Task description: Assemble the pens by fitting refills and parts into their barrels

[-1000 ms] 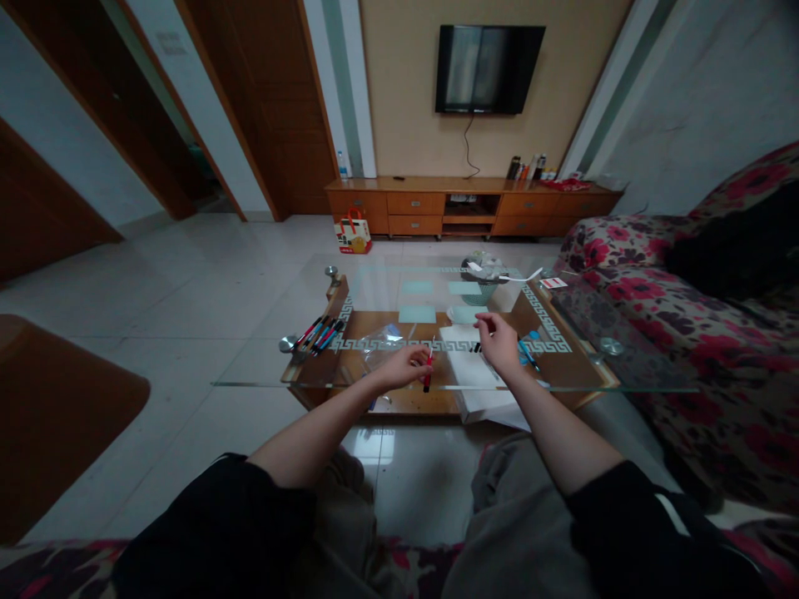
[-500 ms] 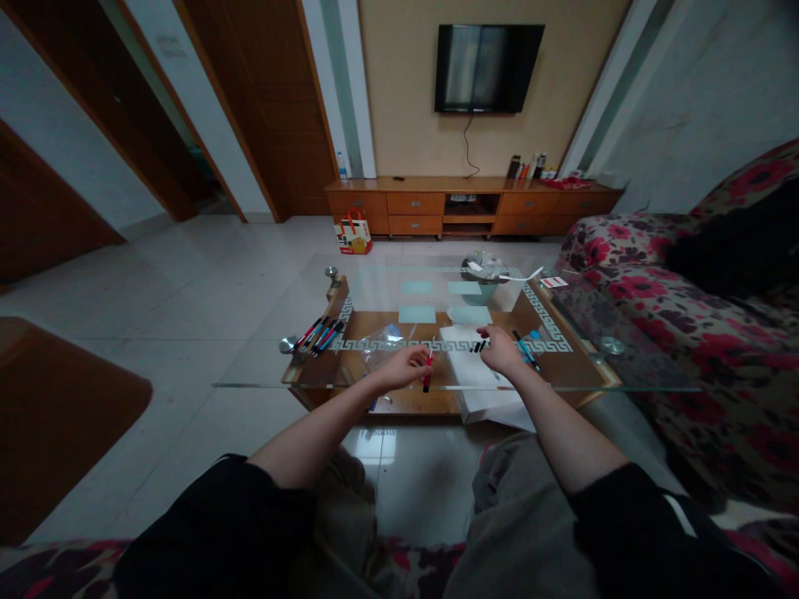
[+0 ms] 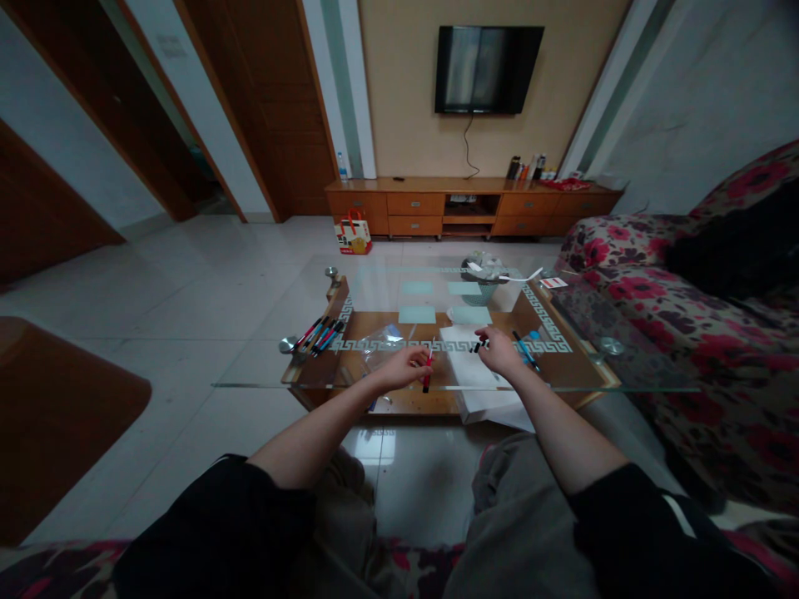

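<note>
My left hand (image 3: pixel 407 367) is closed on a red pen (image 3: pixel 428 373), held upright over the glass table with its thin pale tip upward and a black lower end. My right hand (image 3: pixel 498 349) is at the small black pen caps (image 3: pixel 474 347) on the glass, thumb and forefinger pinched on one of them. Several capped pens (image 3: pixel 320 334) in red, blue and black lie in a bunch at the table's left. A few blue pens (image 3: pixel 526 351) rest just beyond my right hand.
Under the glass tabletop (image 3: pixel 250 366), a white box (image 3: pixel 465 391) and a clear plastic bag (image 3: pixel 380 343) lie on the wooden shelf. A waste basket (image 3: pixel 483 291) shows through the far side. To the right stands a flowered sofa (image 3: pixel 649 308).
My right hand's fingers have closed on one black cap, which is now slightly tilted up from the row. My left hand holds the red pen almost still.
</note>
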A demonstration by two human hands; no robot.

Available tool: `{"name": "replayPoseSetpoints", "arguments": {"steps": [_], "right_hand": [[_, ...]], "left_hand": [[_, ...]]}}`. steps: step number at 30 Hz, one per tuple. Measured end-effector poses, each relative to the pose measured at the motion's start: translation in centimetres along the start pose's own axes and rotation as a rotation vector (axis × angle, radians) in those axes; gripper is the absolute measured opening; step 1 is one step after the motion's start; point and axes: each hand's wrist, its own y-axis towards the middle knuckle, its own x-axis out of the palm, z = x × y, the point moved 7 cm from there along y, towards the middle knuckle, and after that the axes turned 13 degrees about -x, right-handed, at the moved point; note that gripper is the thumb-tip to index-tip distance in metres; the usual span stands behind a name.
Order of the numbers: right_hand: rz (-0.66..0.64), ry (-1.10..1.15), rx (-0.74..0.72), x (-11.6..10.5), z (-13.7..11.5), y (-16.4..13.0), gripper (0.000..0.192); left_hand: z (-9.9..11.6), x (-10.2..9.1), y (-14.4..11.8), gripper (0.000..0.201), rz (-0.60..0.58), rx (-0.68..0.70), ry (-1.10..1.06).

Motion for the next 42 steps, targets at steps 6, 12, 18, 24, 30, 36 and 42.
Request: {"name": "replayPoseSetpoints", "arguments": {"steps": [6,12,18,24,30,36,42], "right_hand": [[-0.01,0.004,0.039,0.0,0.2,0.1,0.046],[-0.001,0.008,0.06,-0.2,0.0,0.0,0.041],[0.012,-0.001,0.043,-0.6,-0.3,0.0,0.038],[0.028,-0.004,0.029,-0.7,-0.4,0.0,0.036],[0.025,-0.011,0.037,-0.7,-0.4,0.0,0.037],[0.035,-0.006,0.031,-0.5,-0.1,0.0,0.039],[0.168,0.006,0.071,-1.8,0.1,-0.1,0.035]], "left_hand": [[0.2,0.1,-0.2,0.032,-0.027,0.007,-0.016],[0.0,0.1,0.0,0.034,-0.016,-0.012,-0.023],[0.2,0.1,-0.1,0.034,-0.013,-0.002,-0.012],[0.1,0.1,-0.1,0.035,-0.016,-0.018,-0.015],[0.2,0.1,-0.2,0.033,-0.019,-0.016,-0.004],[0.2,0.1,-0.1,0.033,-0.007,-0.007,0.02],[-0.2,0.1,0.0,0.032,-0.011,-0.004,0.017]]}}
